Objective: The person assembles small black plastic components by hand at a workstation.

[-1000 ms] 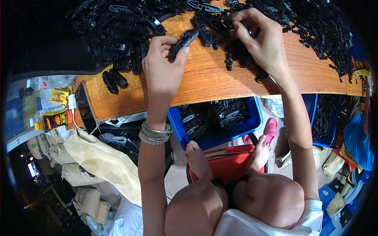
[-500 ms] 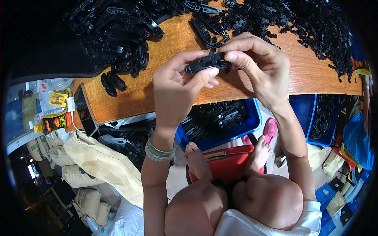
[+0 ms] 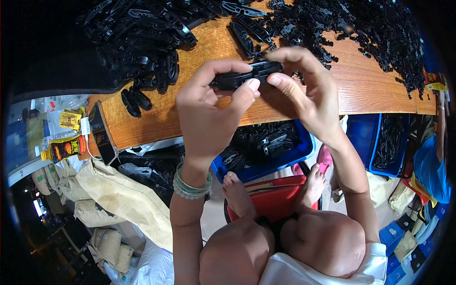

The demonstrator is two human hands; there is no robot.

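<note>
A long, narrow black plastic part (image 3: 237,79) is held level above the table between my two hands. My left hand (image 3: 209,104) grips its left half, thumb in front and index finger along the top edge. At the other end is my right hand (image 3: 311,90), its thumb tip against the near face and its index finger curved over the far side. The right index fingertip is blurred, and its contact with the part is partly hidden. A lighter strip shows along the part's upper edge.
On the wooden table (image 3: 156,124) lie a heap of oval black parts (image 3: 142,47) at left and a spread of small black clips (image 3: 380,42) at right. Below the edge, a blue bin (image 3: 311,145) holds more black parts. A phone (image 3: 102,128) rests by the left edge.
The black part has turned in my hands, now showing its long, slim side. Both hands have shifted slightly left, and the right fingers have spread a little.
</note>
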